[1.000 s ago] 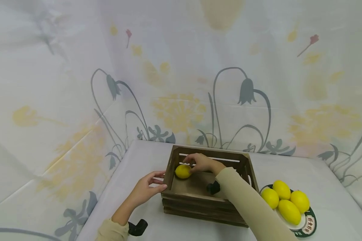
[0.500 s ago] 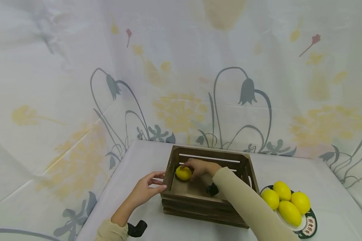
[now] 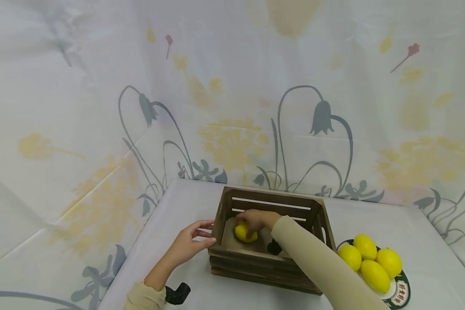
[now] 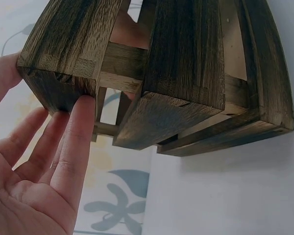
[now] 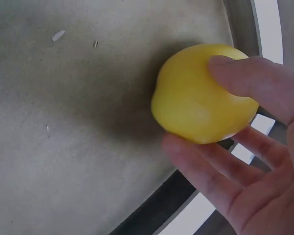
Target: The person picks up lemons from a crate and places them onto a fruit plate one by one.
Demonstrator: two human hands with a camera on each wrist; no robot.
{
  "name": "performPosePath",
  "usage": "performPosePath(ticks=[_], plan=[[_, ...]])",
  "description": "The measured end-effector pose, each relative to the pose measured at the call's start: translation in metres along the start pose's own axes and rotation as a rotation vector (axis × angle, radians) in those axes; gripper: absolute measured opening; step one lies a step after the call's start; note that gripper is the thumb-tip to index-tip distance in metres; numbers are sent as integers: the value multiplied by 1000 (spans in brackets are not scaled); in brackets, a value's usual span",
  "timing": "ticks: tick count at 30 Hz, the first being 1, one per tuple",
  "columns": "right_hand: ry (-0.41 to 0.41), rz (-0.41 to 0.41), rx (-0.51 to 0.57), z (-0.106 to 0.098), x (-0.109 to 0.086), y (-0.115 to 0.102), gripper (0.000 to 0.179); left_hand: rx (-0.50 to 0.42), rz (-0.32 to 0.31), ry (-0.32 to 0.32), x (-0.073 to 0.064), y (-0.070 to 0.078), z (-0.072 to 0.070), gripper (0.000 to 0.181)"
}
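Inside a brown slatted wooden crate [image 3: 263, 277], my right hand [image 3: 257, 220] holds a yellow lemon [image 5: 201, 95]. The right wrist view shows the thumb on one side of the fruit and the fingers below it, close over the crate's brown floor [image 5: 49, 176]. My left hand [image 3: 190, 243] is at the crate's left end. In the left wrist view, its thumb and fingers [image 4: 71, 156] span the top slat [image 4: 73, 39] near the corner. The head view hides some of these fingertips behind the crate.
Right of the crate, a green-and-white plate [image 3: 403, 289] holds several lemons [image 3: 375, 275]. White cloth [image 3: 435, 254] covers the table. A flower-printed curtain [image 3: 232, 86] stands behind and to the left. Black wrist devices [image 3: 178, 293] are on both arms.
My right hand has closed round the lemon and brought it from the crate's left side slightly right and nearer me. The left hand has stayed at the crate's left end.
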State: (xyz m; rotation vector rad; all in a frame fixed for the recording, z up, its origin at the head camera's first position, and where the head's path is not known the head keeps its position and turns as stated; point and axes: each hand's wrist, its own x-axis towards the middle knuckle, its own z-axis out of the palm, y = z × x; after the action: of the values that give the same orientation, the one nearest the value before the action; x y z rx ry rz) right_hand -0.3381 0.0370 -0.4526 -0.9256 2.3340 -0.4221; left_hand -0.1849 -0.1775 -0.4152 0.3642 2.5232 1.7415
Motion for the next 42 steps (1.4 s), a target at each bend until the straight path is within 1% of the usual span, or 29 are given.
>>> performPosePath(ticks=[2,4,7,10,13,18,20,22,24,27,32,35,38,42], plan=[[-9,4,10,-1,-2,1,44,-5,4,1,0,0,0,46],[6,-13,31,-3,-4,3,43,-7,9,-3,0,0,1,46],[66,-80,37,-7,-6,7,44,-6,13,-6,0,1,1,47],[128,-162,70,-12,-8,9,45,7,4,3,-1,1,1,47],[167,-201,92,-17,-13,9,44,7,5,10,0,-1,1,46],[232,-248,130,-25,-26,8,44,-2,8,8,6,-19,3,47],[263,-273,163,-28,-31,7,44,0,-1,12,9,-27,4,48],[284,-301,204,-30,-35,6,45,5,-9,18,9,-31,5,48],[304,-326,251,-32,-39,6,46,8,-13,23,9,-31,5,48],[343,-333,300,-33,-46,5,47,9,-18,23,8,-28,5,47],[452,-287,317,-35,-61,1,49,1,-24,16,7,-24,5,47],[509,-279,332,-36,-70,-2,50,-7,-16,17,7,-27,6,48],[557,-292,361,-36,-77,-4,50,-19,2,17,9,-31,6,49],[607,-319,433,-36,-86,-8,52,-23,19,16,9,-35,5,49]])
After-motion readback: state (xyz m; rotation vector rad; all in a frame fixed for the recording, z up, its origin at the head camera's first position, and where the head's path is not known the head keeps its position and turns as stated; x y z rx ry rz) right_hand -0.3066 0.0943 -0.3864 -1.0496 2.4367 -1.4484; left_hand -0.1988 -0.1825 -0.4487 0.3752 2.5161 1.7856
